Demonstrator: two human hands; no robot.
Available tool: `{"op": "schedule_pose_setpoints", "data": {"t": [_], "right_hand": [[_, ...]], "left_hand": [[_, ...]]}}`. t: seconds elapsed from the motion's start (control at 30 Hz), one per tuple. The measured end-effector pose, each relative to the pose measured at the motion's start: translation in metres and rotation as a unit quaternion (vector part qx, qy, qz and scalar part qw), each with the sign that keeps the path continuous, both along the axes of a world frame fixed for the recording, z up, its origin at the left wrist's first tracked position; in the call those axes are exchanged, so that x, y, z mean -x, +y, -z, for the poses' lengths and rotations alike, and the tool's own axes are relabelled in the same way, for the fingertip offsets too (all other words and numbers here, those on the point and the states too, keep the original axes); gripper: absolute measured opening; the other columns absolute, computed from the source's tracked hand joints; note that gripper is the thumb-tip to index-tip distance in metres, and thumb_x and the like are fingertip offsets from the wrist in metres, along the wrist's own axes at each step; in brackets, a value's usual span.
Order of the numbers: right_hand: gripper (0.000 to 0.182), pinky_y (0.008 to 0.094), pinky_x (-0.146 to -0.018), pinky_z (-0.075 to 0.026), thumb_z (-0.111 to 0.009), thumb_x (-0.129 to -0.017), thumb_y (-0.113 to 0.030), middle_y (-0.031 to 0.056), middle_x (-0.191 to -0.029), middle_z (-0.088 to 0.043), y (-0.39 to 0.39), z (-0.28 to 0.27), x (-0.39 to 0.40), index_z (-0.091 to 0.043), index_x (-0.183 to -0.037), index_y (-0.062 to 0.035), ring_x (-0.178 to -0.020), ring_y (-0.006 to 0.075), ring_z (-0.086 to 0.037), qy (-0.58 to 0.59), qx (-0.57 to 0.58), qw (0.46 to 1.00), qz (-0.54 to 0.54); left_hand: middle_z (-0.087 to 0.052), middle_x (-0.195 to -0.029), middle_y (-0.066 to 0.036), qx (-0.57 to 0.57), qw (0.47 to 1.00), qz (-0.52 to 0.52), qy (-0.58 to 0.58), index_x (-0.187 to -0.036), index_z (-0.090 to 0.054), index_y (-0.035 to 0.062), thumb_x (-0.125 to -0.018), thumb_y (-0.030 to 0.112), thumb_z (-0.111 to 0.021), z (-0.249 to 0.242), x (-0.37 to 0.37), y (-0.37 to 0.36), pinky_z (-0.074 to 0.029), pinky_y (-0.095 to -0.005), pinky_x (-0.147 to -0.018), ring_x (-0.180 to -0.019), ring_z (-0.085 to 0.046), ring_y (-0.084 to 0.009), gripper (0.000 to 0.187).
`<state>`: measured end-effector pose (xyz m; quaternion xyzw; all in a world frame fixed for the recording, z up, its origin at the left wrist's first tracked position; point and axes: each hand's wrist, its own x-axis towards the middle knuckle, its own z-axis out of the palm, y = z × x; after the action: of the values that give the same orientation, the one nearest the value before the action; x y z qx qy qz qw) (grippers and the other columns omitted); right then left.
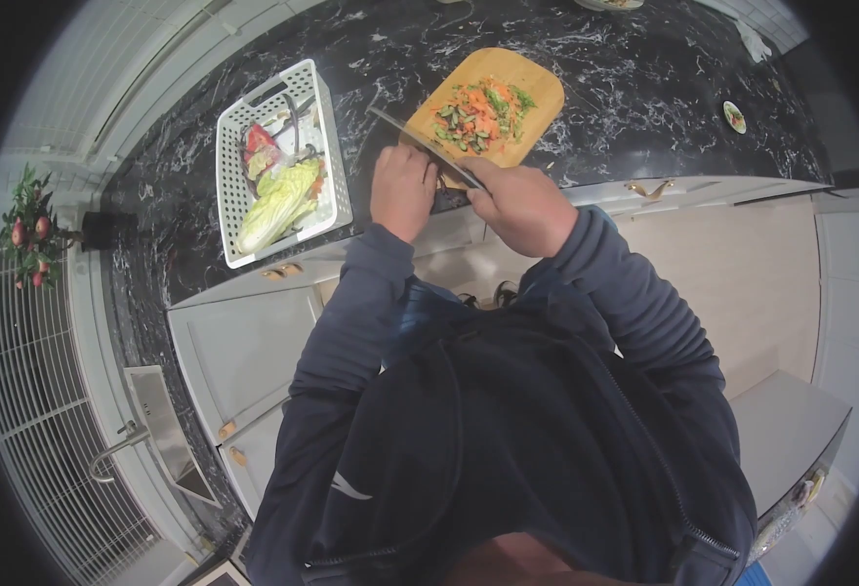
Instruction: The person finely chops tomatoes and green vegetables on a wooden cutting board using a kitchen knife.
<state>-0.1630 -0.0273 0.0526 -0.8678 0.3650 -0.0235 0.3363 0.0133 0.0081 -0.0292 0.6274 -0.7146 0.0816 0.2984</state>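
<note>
A knife (420,142) is in my right hand (527,207), its long blade pointing up and left across the near-left edge of the wooden cutting board (544,91). Beside the blade, my left hand (405,190) is curled closed at the counter's front edge. A dark piece shows between the two hands; I cannot tell what the left fingers hold. On the board lies a heap of chopped vegetables (483,115), with orange shreds and green bits.
Left of my hands stands a white perforated basket (339,190) holding a pale green leafy head (278,203) and a red item (259,145). A small dish (734,117) sits far right on the dark marbled counter (644,88). A sink (163,410) with a faucet is at lower left.
</note>
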Motion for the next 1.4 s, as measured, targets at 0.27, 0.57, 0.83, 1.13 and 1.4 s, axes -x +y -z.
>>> {"op": "schedule_pose_setpoints", "data": {"t": [0.27,0.57,0.83,1.13,1.4], "right_hand": [[0.033,0.0379,-0.066,-0.037,-0.036,-0.091,-0.025,0.0158,-0.084,-0.058,-0.017,0.011,-0.003,-0.045,-0.115,-0.0028,-0.073,0.0343,-0.052,-0.090,-0.028,0.995,0.020],[0.037,0.0435,-0.062,-0.039,-0.037,-0.087,-0.021,0.0182,-0.084,-0.060,-0.005,0.007,-0.008,-0.043,-0.120,-0.0060,-0.071,0.0386,-0.054,-0.011,-0.008,1.000,0.001],[0.036,0.0430,-0.062,-0.039,-0.037,-0.087,-0.020,0.0181,-0.083,-0.059,-0.001,0.000,-0.003,-0.043,-0.120,-0.0064,-0.069,0.0392,-0.053,-0.022,0.005,1.000,0.001],[0.043,0.0402,-0.074,-0.040,-0.035,-0.090,-0.024,0.0179,-0.099,-0.057,-0.012,0.000,-0.011,-0.040,-0.126,-0.0027,-0.086,0.0361,-0.054,0.002,-0.041,0.999,-0.006],[0.042,0.0435,-0.073,-0.042,-0.037,-0.086,-0.021,0.0178,-0.101,-0.060,-0.005,-0.001,-0.004,-0.041,-0.126,-0.0081,-0.084,0.0395,-0.056,0.055,-0.015,0.998,-0.005]], "left_hand": [[-0.054,-0.075,-0.008,0.012,1.000,0.022,0.015,-0.077,-0.060,0.0018,-0.086,0.008,-0.050,0.000,0.000,0.000,-0.039,-0.0334,-0.074,-0.075,-0.048,-0.0238,0.015],[-0.050,-0.072,-0.010,0.002,1.000,0.012,0.009,-0.071,-0.057,0.0007,-0.086,0.009,-0.049,0.001,0.002,0.000,-0.038,-0.0354,-0.071,-0.071,-0.045,-0.0261,0.019],[-0.053,-0.074,-0.010,0.017,1.000,0.016,0.021,-0.074,-0.059,0.0010,-0.084,0.008,-0.050,0.003,-0.002,0.001,-0.039,-0.0354,-0.071,-0.073,-0.047,-0.0258,0.015],[-0.055,-0.078,-0.009,-0.001,1.000,0.012,0.021,-0.078,-0.061,0.0010,-0.086,0.011,-0.050,-0.001,-0.001,0.001,-0.040,-0.0347,-0.073,-0.076,-0.048,-0.0252,0.017],[-0.045,-0.065,-0.010,0.020,1.000,0.011,0.001,-0.062,-0.051,0.0022,-0.086,0.008,-0.046,0.000,0.000,0.001,-0.037,-0.0359,-0.066,-0.066,-0.042,-0.0261,0.025]]}}
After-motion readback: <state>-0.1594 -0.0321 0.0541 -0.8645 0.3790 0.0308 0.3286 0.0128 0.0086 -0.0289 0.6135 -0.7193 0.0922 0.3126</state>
